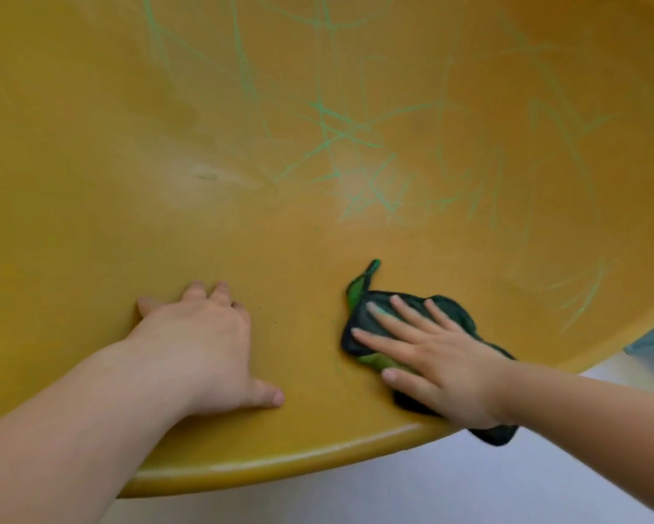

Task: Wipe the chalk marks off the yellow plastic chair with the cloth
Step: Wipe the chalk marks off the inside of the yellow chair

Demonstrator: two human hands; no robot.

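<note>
Your cloth (pixel 450 310) is a crumpled dark green-grey rag w/ lighter green patches, on the yellow chair (pixel 128 183) seat by the front rim. Long axis runs diagonal: thin tip points up-left toward the green chalk marks (pixel 340 130), other end hangs over the rim. Your right hand (pixel 442 364) presses it w/ straight, spread fingers; left hand (pixel 212 346) rests palm-down on bare seat, holding nothing.

The one camera sits on my head. It looks forward and down, very close to the yellow chair seat (pixel 242 228), with both my arms reaching in from below.
</note>
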